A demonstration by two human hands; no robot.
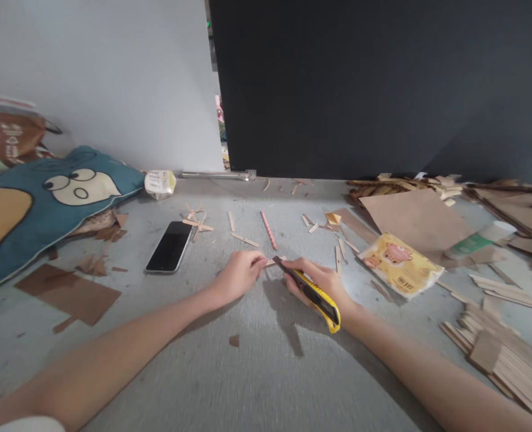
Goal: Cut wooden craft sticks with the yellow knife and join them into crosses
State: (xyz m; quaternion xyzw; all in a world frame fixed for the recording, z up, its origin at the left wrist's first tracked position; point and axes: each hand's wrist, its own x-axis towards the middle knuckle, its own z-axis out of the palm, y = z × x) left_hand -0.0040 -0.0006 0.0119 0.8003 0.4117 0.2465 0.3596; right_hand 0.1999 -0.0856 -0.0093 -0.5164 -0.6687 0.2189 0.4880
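My right hand [316, 281] is closed around a yellow and black utility knife [317, 294], its blade end pointing up and left. Opposite it, my left hand [240, 273] pinches one end of a thin wooden stick [274, 261]. The knife's tip is at the stick's other end; whether the blade touches the wood I cannot tell. Just beyond the hands lies a pink striped pencil [268, 230]. Small cut wooden strips [245, 240] are scattered past my left hand, and a few more strips [338, 259] lie beside my right.
A phone [169, 247] lies to the left, near a blue cushion [68, 198] and brown cardboard [68, 293]. On the right are a yellow packet [399, 264], a glue stick [480, 240] and stacked wooden strips [495, 348]. A dark panel [383, 90] stands behind.
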